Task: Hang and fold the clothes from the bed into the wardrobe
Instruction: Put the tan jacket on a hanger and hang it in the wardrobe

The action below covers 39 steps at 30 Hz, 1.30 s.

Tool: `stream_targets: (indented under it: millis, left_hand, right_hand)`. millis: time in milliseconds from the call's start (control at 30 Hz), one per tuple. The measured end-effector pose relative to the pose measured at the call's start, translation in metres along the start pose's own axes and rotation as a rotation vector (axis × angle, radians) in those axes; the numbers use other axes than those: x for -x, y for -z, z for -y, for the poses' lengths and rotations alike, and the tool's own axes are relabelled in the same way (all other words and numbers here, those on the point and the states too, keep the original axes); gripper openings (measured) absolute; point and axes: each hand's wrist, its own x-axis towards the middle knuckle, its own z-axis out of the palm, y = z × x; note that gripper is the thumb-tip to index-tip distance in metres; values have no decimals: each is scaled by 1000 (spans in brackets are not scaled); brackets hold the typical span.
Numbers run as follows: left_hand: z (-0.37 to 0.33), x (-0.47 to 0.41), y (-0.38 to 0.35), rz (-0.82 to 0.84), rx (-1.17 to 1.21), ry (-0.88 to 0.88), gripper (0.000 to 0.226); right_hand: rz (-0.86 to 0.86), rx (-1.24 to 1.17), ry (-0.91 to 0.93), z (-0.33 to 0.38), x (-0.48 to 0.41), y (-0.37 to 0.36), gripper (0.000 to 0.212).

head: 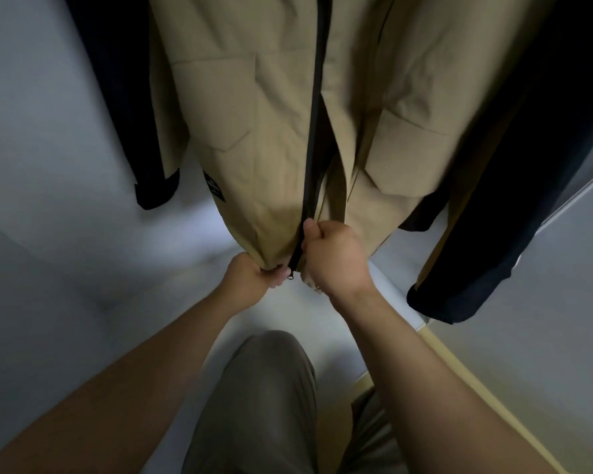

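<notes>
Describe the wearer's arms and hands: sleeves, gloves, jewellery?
The left forearm and right forearm are bare to the frame edge: no sleeves, gloves, watch or wristband. The left hand wears nothing visible. The right hand shows a small gold glint on a finger, possibly a ring.

Both bare forearms reach forward from the lower corners and meet near the middle. The left hand (pixel 254 273) is curled, its fingers (pixel 277 276) pinching the hem of the beige jacket (pixel 254 148). The right hand (pixel 336 254), just beside it, is fisted on the jacket's other front edge, thumb uppermost.
</notes>
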Motion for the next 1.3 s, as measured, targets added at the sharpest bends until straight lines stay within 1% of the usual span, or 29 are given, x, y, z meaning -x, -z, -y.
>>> stream_targets:
  millis: [33,100,133,167,200,233,267,300,333,367,400,433,467,600,633,700,767,833,867,900,967,1000,1067,1100,1167,1200,1300]
  left_hand:
    - [-6,-2,-2,20,16,58,41]
    - [-19,2,-1,16,-53,176,47]
    - [-26,8,0,-25,-111,223,51]
    - [-29,14,3,-90,-177,223,56]
    - [-29,18,6,-171,-266,153,60]
    - [-28,23,7,-268,-364,16,59]
    - [-24,24,9,-347,-438,-144,54]
    - [-23,26,9,-395,-441,-311,42]
    - [-27,29,7,-384,-399,-421,29]
    - [-30,29,5,-356,-370,-486,26]
    - [-35,28,3,-330,-362,-525,31]
    - [-41,26,2,-316,-368,-536,35]
    - [-45,24,1,-327,-373,-551,34]
    - [-51,17,-3,-367,-410,-595,9]
    - [-52,16,-4,-361,-427,-596,8]
    - [-54,14,-6,-358,-424,-600,21]
    - [-60,13,-5,-345,-422,-588,32]
    - [-64,5,-2,-337,-443,-532,27]
    - [-65,1,0,-339,-448,-480,25]
    - [-67,-2,3,-330,-429,-448,27]
    - [-73,-7,7,-304,-424,-430,33]
    - [-79,-7,8,-293,-461,-428,28]
    - [-95,-5,13,-330,-471,-482,15]
    - [-104,-2,15,-350,-429,-532,15]
    - [-123,5,19,-371,-291,-660,29]
    - [-129,6,20,-384,-261,-721,35]
    - [-136,7,23,-421,-392,-861,37]
  right_hand:
    - [1,10,14,2,1,3,40]
    - [16,22,-27,0,1,6,43]
    - [41,38,-61,-3,1,6,42]
    - [65,57,-83,-7,1,5,40]
    - [80,66,-94,-9,1,5,39]
    - [90,62,-102,-10,2,4,39]
    - [99,56,-110,-9,4,4,38]
    - [107,56,-115,-9,5,4,39]
    - [112,61,-118,-7,5,5,40]
    - [117,68,-130,-4,6,6,41]
    - [127,70,-139,-1,7,8,43]
    - [136,68,-129,2,6,9,43]
    - [138,64,-106,4,5,9,43]
    - [150,89,-48,10,3,4,44]
    - [146,70,-61,11,2,4,42]
    - [133,69,-74,17,-1,6,36]
    - [114,87,-60,28,-3,14,35]
    - [48,57,-27,46,-6,25,35]
    - [-1,40,13,57,-8,31,36]
    - [-46,26,65,67,-10,37,37]
    - [-95,19,163,85,-12,46,39]
    - [-98,24,190,90,-11,49,39]
    - [-95,44,196,92,-9,51,38]
    - [-90,60,183,91,-8,51,37]
    - [-88,73,167,86,-8,49,36]
    - [-93,76,164,83,-9,49,36]
    - [-117,68,171,83,-12,52,36]
